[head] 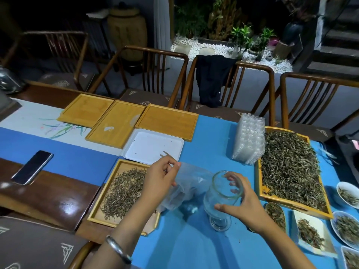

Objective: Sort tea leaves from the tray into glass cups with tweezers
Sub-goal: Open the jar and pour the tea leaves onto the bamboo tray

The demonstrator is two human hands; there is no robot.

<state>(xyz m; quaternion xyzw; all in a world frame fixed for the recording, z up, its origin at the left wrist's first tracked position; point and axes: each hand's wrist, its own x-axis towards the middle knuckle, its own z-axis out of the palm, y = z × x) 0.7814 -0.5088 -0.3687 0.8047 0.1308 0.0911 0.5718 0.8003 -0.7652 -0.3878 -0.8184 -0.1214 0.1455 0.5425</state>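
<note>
A wooden tray point(97, 209) near the table's front edge holds a heap of pale green tea leaves point(122, 189). Over its right side, my left hand point(159, 179) grips thin tweezers point(168, 155) and the edge of a clear plastic bag point(186, 183). To the right, my right hand point(244, 204) is wrapped around a tilted, empty glass cup point(219, 199), its foot resting on the blue cloth. The bag lies between both hands, touching the cup. A larger wooden tray point(261, 183) of darker tea leaves point(289, 167) stands at the right.
A white plastic tray point(139, 148) with a few specks sits behind the near tray. Three bare wooden trays point(167, 123) lie further back. A stack of clear plastic cups point(249, 138), white dishes of tea point(347, 228), a phone point(32, 167) and chairs point(233, 88) surround the area.
</note>
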